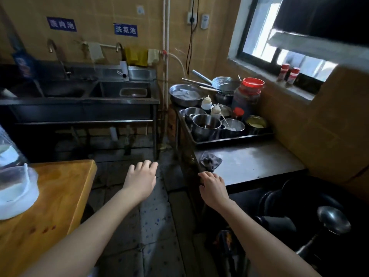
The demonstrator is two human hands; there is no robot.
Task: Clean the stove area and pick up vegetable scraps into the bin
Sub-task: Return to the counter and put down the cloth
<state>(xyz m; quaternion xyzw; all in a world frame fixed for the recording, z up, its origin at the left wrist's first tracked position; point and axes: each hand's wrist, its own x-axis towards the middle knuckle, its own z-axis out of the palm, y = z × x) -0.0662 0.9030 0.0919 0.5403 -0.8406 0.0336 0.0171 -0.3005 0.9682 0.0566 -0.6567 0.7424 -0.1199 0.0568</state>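
Both hands are empty, palms down. Left hand hovers over the floor, fingers loosely spread. Right hand is also unclenched, fingertips at the front edge of the steel counter, near the grey rag; contact w/ the edge I cannot tell.

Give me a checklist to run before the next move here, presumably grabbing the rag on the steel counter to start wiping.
1. Both hands free: ok. The left hand and right hand are open and hold nothing.
2. Rag within reach: ok. The rag lies at the counter's front corner, just beyond the right hand.
3. Counter bare enough to wipe: ok. Only the rag lies on the near part; the tray of bowls sits further back.
4. Bin located: not ok. No bin is in view.
5. Scraps located: cannot tell. None stand out on the counter or floor.
6. Stove state: cannot tell. The wok area is too dark.
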